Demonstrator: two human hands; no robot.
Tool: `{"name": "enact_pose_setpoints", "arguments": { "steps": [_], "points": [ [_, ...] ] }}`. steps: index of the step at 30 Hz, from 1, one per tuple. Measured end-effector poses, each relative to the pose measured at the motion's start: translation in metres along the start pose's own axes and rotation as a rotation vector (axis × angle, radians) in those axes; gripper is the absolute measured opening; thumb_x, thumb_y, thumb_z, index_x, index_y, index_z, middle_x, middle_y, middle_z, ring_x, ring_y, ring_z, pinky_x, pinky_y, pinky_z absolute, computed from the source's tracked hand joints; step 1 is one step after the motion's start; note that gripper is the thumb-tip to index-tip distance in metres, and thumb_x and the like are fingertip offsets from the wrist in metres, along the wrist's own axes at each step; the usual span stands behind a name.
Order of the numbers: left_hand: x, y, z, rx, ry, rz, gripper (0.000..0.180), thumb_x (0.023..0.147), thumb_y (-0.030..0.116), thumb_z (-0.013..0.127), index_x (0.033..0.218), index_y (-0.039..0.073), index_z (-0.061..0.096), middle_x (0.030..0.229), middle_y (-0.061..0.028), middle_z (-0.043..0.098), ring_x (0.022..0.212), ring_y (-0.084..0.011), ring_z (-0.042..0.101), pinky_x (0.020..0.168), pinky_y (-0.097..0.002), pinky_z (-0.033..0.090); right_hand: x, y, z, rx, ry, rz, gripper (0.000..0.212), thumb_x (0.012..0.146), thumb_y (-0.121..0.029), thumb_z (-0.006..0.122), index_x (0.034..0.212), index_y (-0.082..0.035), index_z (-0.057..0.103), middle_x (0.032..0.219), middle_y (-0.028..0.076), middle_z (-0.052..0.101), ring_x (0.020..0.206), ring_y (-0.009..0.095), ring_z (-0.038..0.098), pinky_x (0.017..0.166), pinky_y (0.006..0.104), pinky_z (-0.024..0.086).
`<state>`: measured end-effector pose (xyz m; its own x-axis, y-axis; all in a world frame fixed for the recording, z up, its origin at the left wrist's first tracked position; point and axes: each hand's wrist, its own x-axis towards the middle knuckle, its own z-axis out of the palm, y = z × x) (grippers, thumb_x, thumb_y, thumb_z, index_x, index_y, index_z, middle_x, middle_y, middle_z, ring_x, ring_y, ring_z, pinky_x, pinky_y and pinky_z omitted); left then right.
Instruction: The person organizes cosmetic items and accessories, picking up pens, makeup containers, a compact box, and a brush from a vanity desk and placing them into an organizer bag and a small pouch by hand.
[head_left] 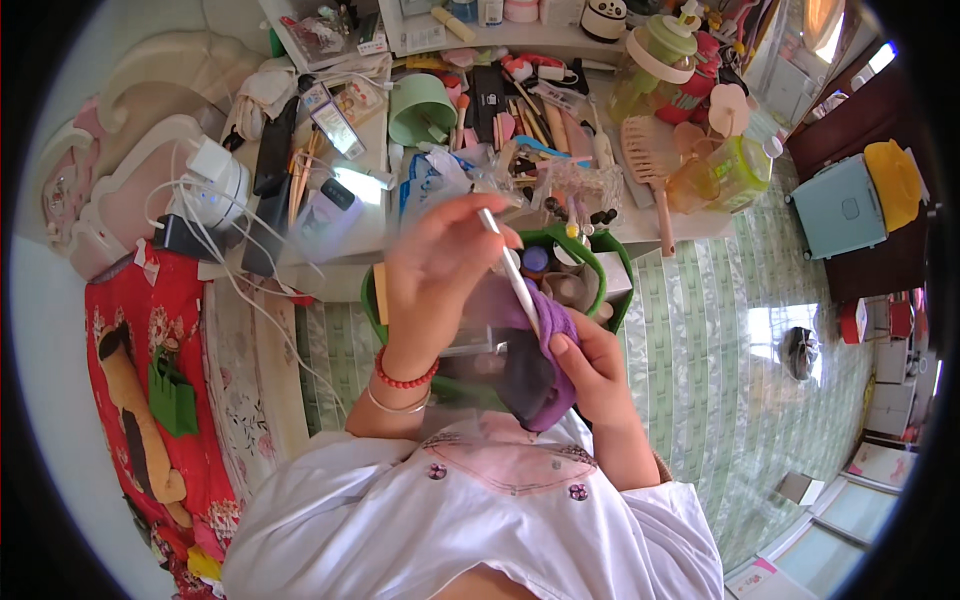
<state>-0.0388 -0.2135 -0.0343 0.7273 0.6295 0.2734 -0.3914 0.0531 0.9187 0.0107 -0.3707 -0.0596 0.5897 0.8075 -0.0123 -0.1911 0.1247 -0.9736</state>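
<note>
In front of my chest, my left hand [440,255] is raised, its fingers closed around the upper end of a slim white stick [516,275]. The hand is slightly blurred, and a red bead bracelet and a silver bangle circle that wrist. The stick slants down to a purple cloth [562,395], which my right hand [592,370] grips with the thumb on top. Beside the purple folds hangs a dark grey piece [528,375]; whether it belongs to the cloth I cannot tell. Below both hands stands a green basket [612,262] with bottles and jars inside.
A cluttered dressing table [705,226] spans the far side, bearing a green cup [420,108], a pink comb [648,160], a yellow-green bottle [742,172] and brushes. White cables [262,312] trail down at left, by a red-covered bed [110,310]. A blue suitcase [840,210] stands right.
</note>
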Motion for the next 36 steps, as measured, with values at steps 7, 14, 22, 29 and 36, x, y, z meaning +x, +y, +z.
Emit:
{"name": "enact_pose_setpoints", "arguments": {
  "steps": [7, 14, 22, 29, 36],
  "points": [
    [0.000, -0.014, -0.003, 0.184, -0.667, 0.193, 0.015, 0.077, 0.005, 0.055, 0.091, -0.001, 0.055, 0.086, -0.0079, 0.057, 0.078, -0.0139, 0.053, 0.072, -0.0271, 0.042, -0.005, 0.012, -0.011, 0.460, -0.088, 0.120, 0.036, 0.084, -0.019, 0.047, 0.113, 0.002, 0.044, 0.094, 0.001, 0.053, 0.080, 0.005, 0.046, 0.071, 0.0196, 0.037],
    [0.000, -0.002, -0.009, -0.141, -0.127, -0.007, 0.019, 0.077, 0.009, 0.057, 0.092, -0.001, 0.053, 0.078, -0.0102, 0.054, 0.074, -0.0166, 0.054, 0.072, -0.0279, 0.043, -0.016, 0.023, -0.031, 0.373, -0.302, 0.212, 0.030, 0.083, -0.013, 0.046, 0.108, 0.003, 0.047, 0.094, 0.004, 0.054, 0.081, 0.006, 0.048, 0.070, 0.0199, 0.039],
    [0.067, -0.011, 0.031, 0.592, -0.432, 0.417, 0.018, 0.081, 0.001, 0.047, 0.099, 0.002, 0.050, 0.086, -0.0090, 0.060, 0.074, -0.0140, 0.058, 0.063, -0.0214, 0.044, -0.038, 0.035, -0.048, 0.238, -0.114, 0.293, 0.026, 0.081, -0.009, 0.047, 0.105, 0.002, 0.050, 0.089, 0.003, 0.055, 0.080, 0.007, 0.048, 0.071, 0.0211, 0.040],
    [0.083, -0.079, 0.045, 1.026, -0.731, 0.316, 0.012, 0.078, 0.015, 0.049, 0.088, 0.008, 0.048, 0.067, -0.0108, 0.055, 0.061, -0.0282, 0.055, 0.052, -0.0370, 0.043, -0.034, 0.029, -0.046, 0.082, -0.125, 0.210, 0.026, 0.081, -0.008, 0.047, 0.105, 0.003, 0.049, 0.089, 0.003, 0.055, 0.079, 0.007, 0.048, 0.069, 0.0210, 0.040],
    [0.086, -0.083, 0.042, 1.210, -1.016, 0.233, 0.019, 0.078, 0.017, 0.049, 0.095, 0.010, 0.049, 0.068, -0.0114, 0.057, 0.063, -0.0286, 0.056, 0.056, -0.0385, 0.043, -0.040, 0.037, -0.052, 0.177, -0.038, 0.261, 0.028, 0.082, -0.011, 0.049, 0.107, 0.002, 0.049, 0.088, 0.003, 0.055, 0.074, 0.006, 0.048, 0.065, 0.0194, 0.039]
  ]
}}
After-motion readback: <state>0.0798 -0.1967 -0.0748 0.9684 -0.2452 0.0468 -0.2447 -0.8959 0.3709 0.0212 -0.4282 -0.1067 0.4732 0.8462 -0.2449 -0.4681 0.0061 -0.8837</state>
